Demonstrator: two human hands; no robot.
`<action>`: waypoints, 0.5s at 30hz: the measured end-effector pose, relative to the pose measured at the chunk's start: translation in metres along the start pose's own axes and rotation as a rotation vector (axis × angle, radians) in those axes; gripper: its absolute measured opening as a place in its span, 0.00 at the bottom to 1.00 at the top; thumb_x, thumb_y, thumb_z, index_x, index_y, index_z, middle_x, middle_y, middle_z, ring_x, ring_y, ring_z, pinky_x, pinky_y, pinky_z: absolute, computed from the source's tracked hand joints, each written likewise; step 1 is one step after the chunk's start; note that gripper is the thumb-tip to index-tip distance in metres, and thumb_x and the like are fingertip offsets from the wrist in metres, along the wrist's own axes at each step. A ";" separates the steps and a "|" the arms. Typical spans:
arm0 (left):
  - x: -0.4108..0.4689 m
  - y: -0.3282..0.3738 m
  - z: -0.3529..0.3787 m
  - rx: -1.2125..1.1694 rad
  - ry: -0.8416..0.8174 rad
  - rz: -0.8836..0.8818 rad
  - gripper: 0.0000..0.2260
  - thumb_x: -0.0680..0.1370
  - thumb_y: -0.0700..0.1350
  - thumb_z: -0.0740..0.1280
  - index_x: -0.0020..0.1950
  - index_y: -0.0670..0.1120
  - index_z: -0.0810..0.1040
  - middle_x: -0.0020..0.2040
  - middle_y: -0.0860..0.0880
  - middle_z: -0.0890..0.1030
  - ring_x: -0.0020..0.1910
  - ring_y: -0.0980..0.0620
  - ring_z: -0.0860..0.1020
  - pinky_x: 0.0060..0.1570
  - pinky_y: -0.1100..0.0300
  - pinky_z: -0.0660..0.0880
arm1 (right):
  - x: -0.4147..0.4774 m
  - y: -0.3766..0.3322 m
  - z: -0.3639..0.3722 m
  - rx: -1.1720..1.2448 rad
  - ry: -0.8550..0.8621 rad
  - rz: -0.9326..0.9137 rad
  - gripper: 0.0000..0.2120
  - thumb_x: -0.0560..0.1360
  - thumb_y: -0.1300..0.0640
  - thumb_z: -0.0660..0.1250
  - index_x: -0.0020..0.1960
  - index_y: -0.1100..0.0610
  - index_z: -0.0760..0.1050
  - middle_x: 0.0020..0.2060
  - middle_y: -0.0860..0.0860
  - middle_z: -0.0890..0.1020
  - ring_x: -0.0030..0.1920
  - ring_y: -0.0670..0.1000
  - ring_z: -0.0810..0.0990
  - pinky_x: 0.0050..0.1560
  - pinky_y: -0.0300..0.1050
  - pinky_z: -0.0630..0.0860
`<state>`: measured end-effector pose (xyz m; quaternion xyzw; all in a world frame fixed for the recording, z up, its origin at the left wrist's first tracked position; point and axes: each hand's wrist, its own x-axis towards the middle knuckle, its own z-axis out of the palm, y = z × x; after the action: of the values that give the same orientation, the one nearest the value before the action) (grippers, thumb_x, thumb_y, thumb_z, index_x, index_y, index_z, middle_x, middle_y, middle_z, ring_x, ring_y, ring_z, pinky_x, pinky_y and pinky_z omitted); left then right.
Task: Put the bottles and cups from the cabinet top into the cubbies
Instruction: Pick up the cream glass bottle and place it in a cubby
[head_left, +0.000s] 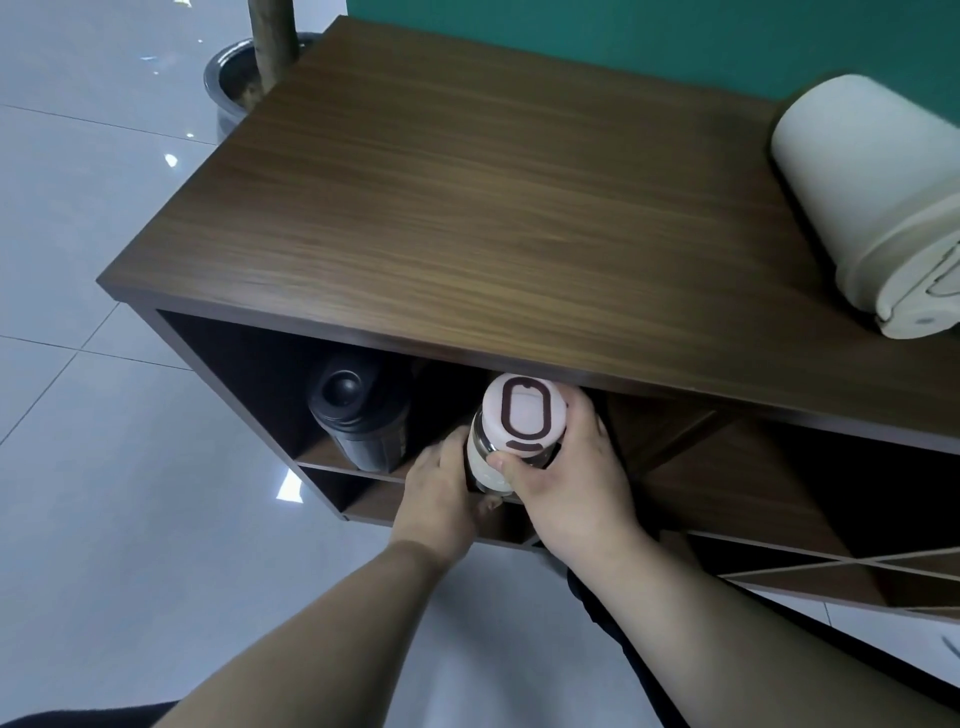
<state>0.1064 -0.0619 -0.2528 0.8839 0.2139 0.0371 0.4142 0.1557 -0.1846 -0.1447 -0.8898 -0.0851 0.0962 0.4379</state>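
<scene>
A glass bottle with a pale pink lid (522, 413) stands at the mouth of the top left cubby, just under the cabinet top (467, 208). My right hand (571, 478) grips it below the lid and my left hand (441, 488) holds its lower left side. A black bottle (358, 421) stands upright deeper in the same cubby, to the left. A large cream bottle (872, 197) lies on its side on the cabinet top at the far right, partly cut off by the frame.
Cubbies with diagonal dividers (727, 467) open to the right of my hands. A lower shelf (363, 499) sits under the top cubby. A plant pot with a trunk (244, 78) stands behind the cabinet's left end on the tiled floor (104, 467).
</scene>
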 end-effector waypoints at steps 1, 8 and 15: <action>0.000 -0.001 0.001 0.001 0.009 0.013 0.34 0.70 0.42 0.79 0.74 0.46 0.70 0.65 0.45 0.80 0.65 0.44 0.74 0.65 0.53 0.71 | 0.000 0.000 0.000 0.000 -0.001 -0.003 0.36 0.63 0.52 0.81 0.67 0.45 0.70 0.63 0.45 0.78 0.63 0.48 0.78 0.63 0.44 0.74; 0.001 -0.003 -0.009 -0.139 -0.122 -0.117 0.50 0.63 0.49 0.80 0.80 0.61 0.59 0.69 0.49 0.78 0.69 0.48 0.75 0.67 0.45 0.76 | -0.005 -0.006 -0.008 0.008 -0.060 0.015 0.40 0.59 0.51 0.82 0.66 0.40 0.67 0.62 0.41 0.79 0.63 0.46 0.78 0.63 0.47 0.76; -0.028 0.026 -0.052 -0.199 -0.367 -0.199 0.34 0.66 0.47 0.75 0.73 0.52 0.75 0.59 0.55 0.85 0.60 0.50 0.83 0.61 0.51 0.81 | -0.042 -0.019 -0.047 -0.170 -0.250 -0.016 0.48 0.70 0.51 0.76 0.82 0.46 0.51 0.79 0.44 0.64 0.77 0.45 0.65 0.73 0.38 0.63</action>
<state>0.0779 -0.0511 -0.1961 0.8052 0.2164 -0.1445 0.5328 0.1252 -0.2185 -0.0974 -0.9040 -0.1541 0.1953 0.3478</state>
